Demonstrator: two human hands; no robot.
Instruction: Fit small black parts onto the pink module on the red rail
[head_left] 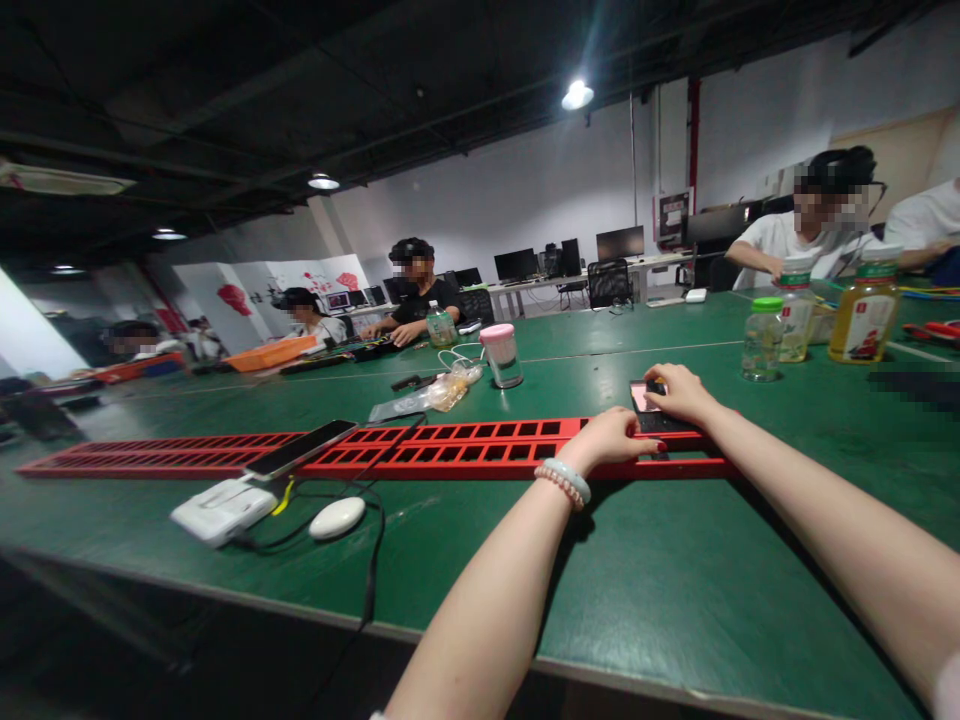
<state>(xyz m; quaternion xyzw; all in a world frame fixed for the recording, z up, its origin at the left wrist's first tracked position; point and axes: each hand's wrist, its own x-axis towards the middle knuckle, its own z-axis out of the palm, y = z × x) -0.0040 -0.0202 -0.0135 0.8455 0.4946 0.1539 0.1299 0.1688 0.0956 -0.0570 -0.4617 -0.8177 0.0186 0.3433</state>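
Observation:
A long red slotted rack (450,447) lies across the green table (645,600). My left hand (611,437), with a bead bracelet at the wrist, rests on the rack's right part, fingers curled and pinched on a small dark piece I cannot name. My right hand (679,392) is just behind it, fingers bent over a small pink and black box (643,397) at the rack's right end. Some slots at that end hold black parts.
A phone (300,449) lies on the rack at the left, with a white power bank (223,509), a white oval mouse-like item (337,517) and black cables in front. A pink-lidded cup (501,355), plastic bags and drink bottles (865,305) stand further back. Other people sit around the table.

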